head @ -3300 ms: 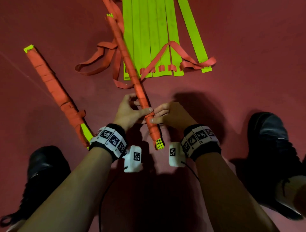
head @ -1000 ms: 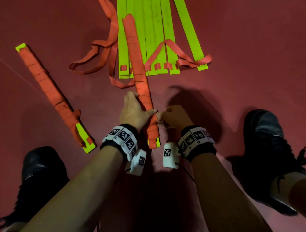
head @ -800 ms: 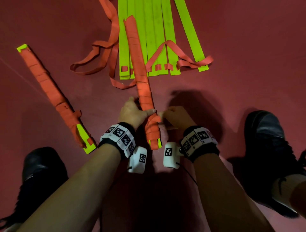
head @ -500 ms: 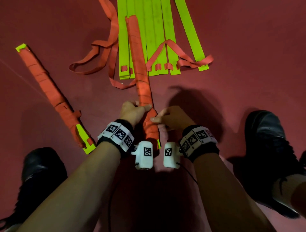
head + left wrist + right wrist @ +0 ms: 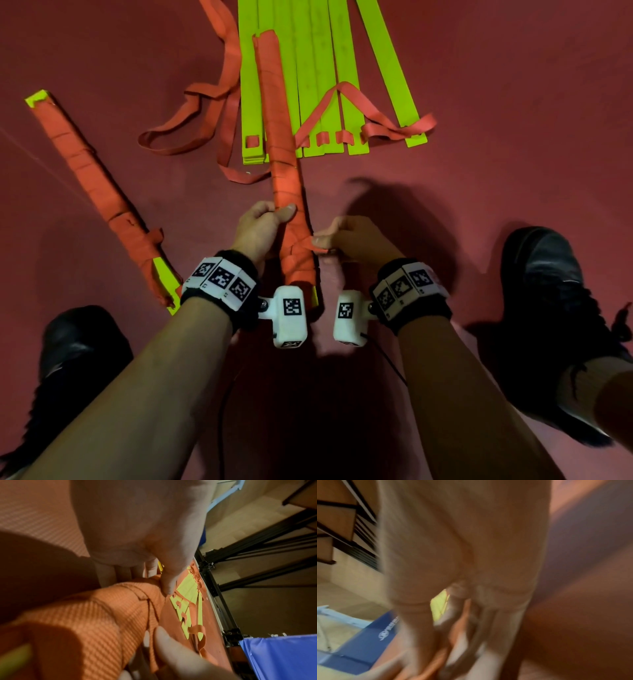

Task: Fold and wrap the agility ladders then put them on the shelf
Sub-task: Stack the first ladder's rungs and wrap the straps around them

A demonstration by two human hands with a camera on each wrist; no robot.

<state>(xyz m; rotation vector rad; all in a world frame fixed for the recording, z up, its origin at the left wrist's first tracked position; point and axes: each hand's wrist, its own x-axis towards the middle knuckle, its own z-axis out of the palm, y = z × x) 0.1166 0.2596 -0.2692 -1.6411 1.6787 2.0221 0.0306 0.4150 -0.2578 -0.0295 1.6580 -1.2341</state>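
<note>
The orange-strapped bundle of yellow-green plastic ladder rungs (image 5: 286, 192) stands tilted over the red floor (image 5: 496, 171), mid-scene. The left hand (image 5: 260, 229) is curled round it; the right hand (image 5: 349, 238) pinches the loose orange strap end (image 5: 313, 241). If that pinch slackens before tucking, the near wraps could unwind.

Black wristbands (image 5: 219, 284) with coded white tags, black shoes (image 5: 561, 284)

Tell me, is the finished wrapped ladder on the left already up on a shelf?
No, the wrapped ladder on the left lies on the red floor, beside a black shoe.
</note>
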